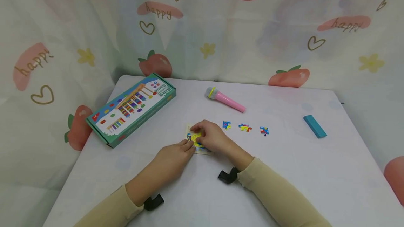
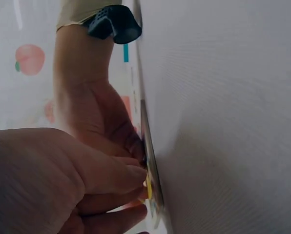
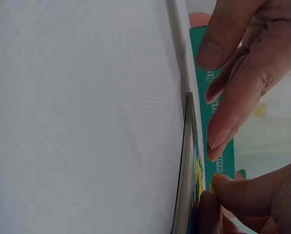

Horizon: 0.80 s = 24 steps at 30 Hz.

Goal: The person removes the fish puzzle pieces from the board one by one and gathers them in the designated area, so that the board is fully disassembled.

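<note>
Backed by a pale fabric backdrop [image 1: 217, 27] printed with red strawberries, yellow flowers and gold hearts, and laid out on a plain white tabletop [image 1: 271, 192]. Working at a thin, pale-edged jigsaw board [image 1: 202, 152] with a yellow-and-blue picture, lying flat near the middle, partly covered by both hands. Resting the left hand [image 1: 175, 156] at the near left side, with fingers nearly straight and nothing grasped; arching the right hand [image 1: 214, 138] over the picture with thumb and forefinger bent down to it. Cannot tell, with fingertips in the way, of any piece pinched there. Seems to be at the step of seating a piece, with three loose red, blue and yellow jigsaw pieces [image 1: 244, 128] waiting in a row to the right, beyond a pink-handled toy microphone's [image 1: 227, 100] near side. Calls next, probably, for lining up knobs with gaps, pressing flat while steadying from the left, then reaching right for the nearest loose one.
</note>
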Motion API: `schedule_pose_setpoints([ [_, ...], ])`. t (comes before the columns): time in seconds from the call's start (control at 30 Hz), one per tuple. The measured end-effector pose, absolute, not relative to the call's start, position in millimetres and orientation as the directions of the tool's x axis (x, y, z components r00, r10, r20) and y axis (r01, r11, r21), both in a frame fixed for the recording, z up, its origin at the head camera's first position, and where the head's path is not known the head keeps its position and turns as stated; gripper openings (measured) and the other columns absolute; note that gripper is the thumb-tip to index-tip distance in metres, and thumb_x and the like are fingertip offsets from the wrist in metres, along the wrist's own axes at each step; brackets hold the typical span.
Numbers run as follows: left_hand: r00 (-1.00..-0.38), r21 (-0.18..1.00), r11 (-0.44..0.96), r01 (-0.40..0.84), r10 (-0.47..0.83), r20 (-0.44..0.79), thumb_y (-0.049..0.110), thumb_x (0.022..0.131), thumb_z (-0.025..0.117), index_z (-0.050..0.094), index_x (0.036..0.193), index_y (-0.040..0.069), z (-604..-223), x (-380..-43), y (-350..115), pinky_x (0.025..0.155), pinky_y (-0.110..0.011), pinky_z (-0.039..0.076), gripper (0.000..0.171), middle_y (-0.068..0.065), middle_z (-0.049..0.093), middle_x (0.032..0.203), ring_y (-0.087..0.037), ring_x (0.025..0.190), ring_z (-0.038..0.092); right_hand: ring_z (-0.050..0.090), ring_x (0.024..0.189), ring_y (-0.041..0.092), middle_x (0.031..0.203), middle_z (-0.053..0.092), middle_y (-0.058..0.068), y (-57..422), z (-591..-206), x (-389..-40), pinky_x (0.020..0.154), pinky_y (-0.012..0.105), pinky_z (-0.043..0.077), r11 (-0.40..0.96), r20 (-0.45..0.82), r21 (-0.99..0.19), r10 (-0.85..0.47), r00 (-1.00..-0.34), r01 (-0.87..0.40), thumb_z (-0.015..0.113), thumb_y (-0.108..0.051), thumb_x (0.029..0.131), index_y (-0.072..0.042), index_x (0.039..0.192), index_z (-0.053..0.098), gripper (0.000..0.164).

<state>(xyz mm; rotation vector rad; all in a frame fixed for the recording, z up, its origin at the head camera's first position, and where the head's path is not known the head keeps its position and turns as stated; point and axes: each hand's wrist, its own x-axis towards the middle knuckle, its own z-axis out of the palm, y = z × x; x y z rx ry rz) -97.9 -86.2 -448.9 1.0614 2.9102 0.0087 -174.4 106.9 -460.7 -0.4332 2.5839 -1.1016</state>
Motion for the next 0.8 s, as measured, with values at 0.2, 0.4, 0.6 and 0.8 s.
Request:
schedule_pose_setpoints([
  [0.2, -0.777, 0.083, 0.786, 0.612, 0.618, -0.120, 0.010, 0.102, 0.070, 0.069, 0.144, 0.012, -445.9, -92.4, -89.4, 0.101, -0.044, 0.063, 0.043, -0.006, 0.066, 0.154, -0.025, 0.145, 0.061, 0.056, 0.084, 0.016, 0.114, 0.072, 0.000, 103.8, -460.2, -171.9, 0.080, 0.029, 0.048, 0.690, -0.166, -0.706, -0.377, -0.911, -0.157, 0.079, -0.003, 0.094, -0.015, 0.128, 0.078, 0.036],
  [0.4, -0.785, 0.088, 0.808, 0.582, 0.587, -0.197, 0.014, 0.102, 0.069, 0.067, 0.147, 0.013, -441.3, -92.5, -87.8, 0.104, -0.045, 0.062, 0.045, -0.004, 0.062, 0.158, -0.023, 0.150, 0.057, 0.056, 0.086, 0.016, 0.113, 0.071, 0.000, 101.7, -460.5, -172.2, 0.082, 0.030, 0.048, 0.689, -0.174, -0.710, -0.370, -0.913, -0.144, 0.080, -0.005, 0.093, -0.017, 0.127, 0.079, 0.036],
  [0.6, -0.778, 0.079, 0.810, 0.582, 0.582, -0.238, 0.018, 0.101, 0.070, 0.068, 0.147, 0.014, -436.8, -96.1, -86.1, 0.102, -0.045, 0.063, 0.046, -0.003, 0.062, 0.158, -0.022, 0.148, 0.058, 0.057, 0.092, 0.017, 0.110, 0.071, 0.001, 102.8, -459.7, -173.4, 0.085, 0.030, 0.049, 0.662, -0.174, -0.739, -0.362, -0.916, -0.121, 0.080, -0.005, 0.094, -0.016, 0.124, 0.080, 0.032],
  [0.8, -0.785, 0.125, 0.811, 0.572, 0.585, -0.203, 0.020, 0.104, 0.067, 0.072, 0.142, 0.019, -438.9, -99.7, -89.8, 0.102, -0.045, 0.062, 0.039, -0.001, 0.065, 0.155, -0.020, 0.144, 0.063, 0.057, 0.092, 0.018, 0.105, 0.070, 0.002, 102.7, -461.3, -176.0, 0.084, 0.031, 0.049, 0.663, -0.167, -0.739, -0.354, -0.920, -0.120, 0.077, -0.005, 0.096, -0.016, 0.115, 0.082, 0.022],
])
